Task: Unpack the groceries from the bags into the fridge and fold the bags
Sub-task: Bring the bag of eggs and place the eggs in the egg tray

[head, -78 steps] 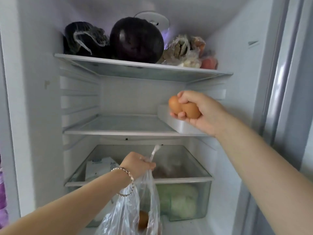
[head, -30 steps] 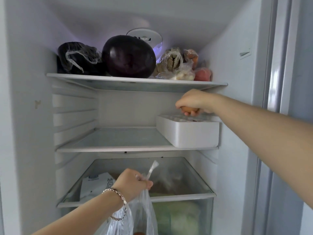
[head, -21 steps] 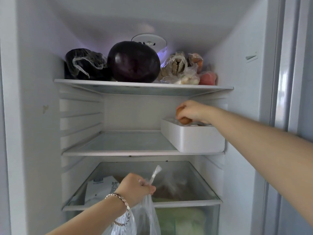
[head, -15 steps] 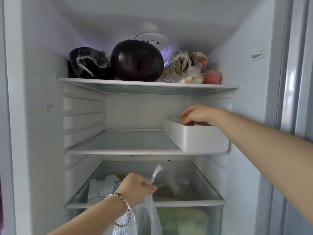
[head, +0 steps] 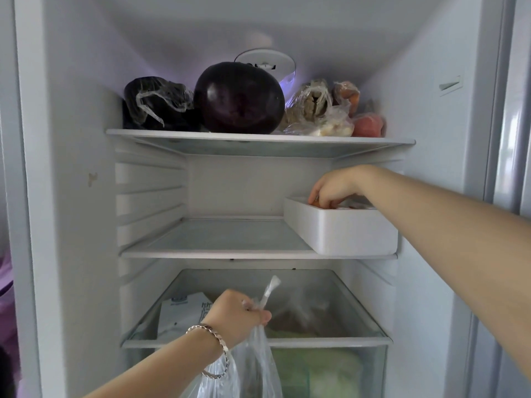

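Dipped lower than half a second ago with the right hand [head: 334, 188], down into the white rectangular plastic egg tray [head: 344, 234], fingers curled over a brown egg [head: 316, 203] at the tray's back left corner. Sits that tray at the right end of the middle glass shelf [head: 215, 239] of the fridge [head: 71, 196], and grips tight with the left hand [head: 238, 315], silver bracelet [head: 219, 338] at the wrist, round the twisted neck of a clear thin plastic bag [head: 258, 369] hanging straight down before the lower shelf. Up top, just a round dark purple aubergine [head: 238, 97] between wrapped produce.
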The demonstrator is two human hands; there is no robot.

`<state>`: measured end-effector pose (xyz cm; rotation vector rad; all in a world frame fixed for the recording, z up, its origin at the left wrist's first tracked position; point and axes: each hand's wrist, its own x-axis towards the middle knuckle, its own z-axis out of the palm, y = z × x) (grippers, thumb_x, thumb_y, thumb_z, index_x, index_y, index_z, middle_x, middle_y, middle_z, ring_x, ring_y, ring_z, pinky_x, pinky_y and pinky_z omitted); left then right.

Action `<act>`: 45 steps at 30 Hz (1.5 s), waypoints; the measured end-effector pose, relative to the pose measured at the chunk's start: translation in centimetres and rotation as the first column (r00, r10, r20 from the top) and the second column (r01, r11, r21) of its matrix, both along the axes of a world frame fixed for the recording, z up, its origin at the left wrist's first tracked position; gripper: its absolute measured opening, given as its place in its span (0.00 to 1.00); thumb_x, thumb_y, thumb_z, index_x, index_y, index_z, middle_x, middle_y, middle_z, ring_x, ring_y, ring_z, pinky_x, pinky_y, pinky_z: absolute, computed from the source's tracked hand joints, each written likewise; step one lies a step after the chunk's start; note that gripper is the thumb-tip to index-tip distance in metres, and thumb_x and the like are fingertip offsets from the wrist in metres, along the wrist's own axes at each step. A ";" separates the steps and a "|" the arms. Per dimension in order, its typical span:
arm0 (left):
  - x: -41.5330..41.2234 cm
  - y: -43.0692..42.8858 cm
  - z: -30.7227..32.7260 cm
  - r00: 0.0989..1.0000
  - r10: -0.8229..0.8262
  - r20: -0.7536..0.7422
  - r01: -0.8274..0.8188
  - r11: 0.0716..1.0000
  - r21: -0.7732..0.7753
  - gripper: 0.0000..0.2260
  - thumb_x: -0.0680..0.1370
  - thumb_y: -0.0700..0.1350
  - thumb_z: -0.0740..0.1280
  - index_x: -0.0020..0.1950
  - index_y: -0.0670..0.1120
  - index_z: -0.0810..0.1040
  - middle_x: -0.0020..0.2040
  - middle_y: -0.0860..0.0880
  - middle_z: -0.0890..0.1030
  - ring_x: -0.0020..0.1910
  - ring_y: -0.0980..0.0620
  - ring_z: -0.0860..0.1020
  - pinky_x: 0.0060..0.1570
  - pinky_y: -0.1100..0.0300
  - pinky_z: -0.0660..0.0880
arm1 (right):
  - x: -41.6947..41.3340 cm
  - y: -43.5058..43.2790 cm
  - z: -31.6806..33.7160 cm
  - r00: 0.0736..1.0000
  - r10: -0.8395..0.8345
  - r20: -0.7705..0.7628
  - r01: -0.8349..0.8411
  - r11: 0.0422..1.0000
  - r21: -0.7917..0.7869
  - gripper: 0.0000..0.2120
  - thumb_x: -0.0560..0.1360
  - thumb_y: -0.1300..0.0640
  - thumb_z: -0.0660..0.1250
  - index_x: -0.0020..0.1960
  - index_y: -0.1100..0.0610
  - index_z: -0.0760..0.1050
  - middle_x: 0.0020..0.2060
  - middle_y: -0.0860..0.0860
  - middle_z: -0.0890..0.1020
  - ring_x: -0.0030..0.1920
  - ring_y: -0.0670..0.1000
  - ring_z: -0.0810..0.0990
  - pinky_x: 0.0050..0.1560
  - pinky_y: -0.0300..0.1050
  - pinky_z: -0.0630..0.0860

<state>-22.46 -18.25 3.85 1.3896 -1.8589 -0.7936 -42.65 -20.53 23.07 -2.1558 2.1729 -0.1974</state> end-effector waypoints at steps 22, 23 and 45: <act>0.5 0.8 1.2 0.997 0.004 -0.078 -0.004 1.000 0.006 0.15 0.77 0.38 0.65 0.30 0.46 0.68 0.28 0.50 0.70 0.28 0.51 0.66 0.20 0.71 0.61 | 10.8 10.8 -8.4 0.961 0.191 0.201 -0.253 0.901 0.352 0.11 0.77 0.66 0.58 0.45 0.65 0.79 0.40 0.58 0.83 0.32 0.49 0.81 0.35 0.36 0.79; 0.5 1.1 1.3 0.997 0.027 -0.079 -0.027 1.000 -0.003 0.17 0.77 0.38 0.63 0.29 0.45 0.65 0.27 0.50 0.68 0.29 0.51 0.66 0.21 0.71 0.61 | 11.0 10.7 -10.3 0.954 0.223 0.200 -0.290 0.852 0.435 0.11 0.78 0.68 0.58 0.51 0.67 0.79 0.47 0.60 0.83 0.34 0.48 0.81 0.38 0.34 0.79; 0.9 3.2 -1.9 0.995 -0.101 0.007 0.101 0.983 -0.155 0.14 0.73 0.48 0.71 0.39 0.37 0.79 0.32 0.45 0.65 0.28 0.52 0.60 0.26 0.65 0.59 | 13.6 6.7 -29.8 0.968 0.091 -0.233 0.016 0.907 0.421 0.39 0.77 0.63 0.63 0.77 0.58 0.40 0.73 0.63 0.55 0.71 0.62 0.62 0.67 0.52 0.65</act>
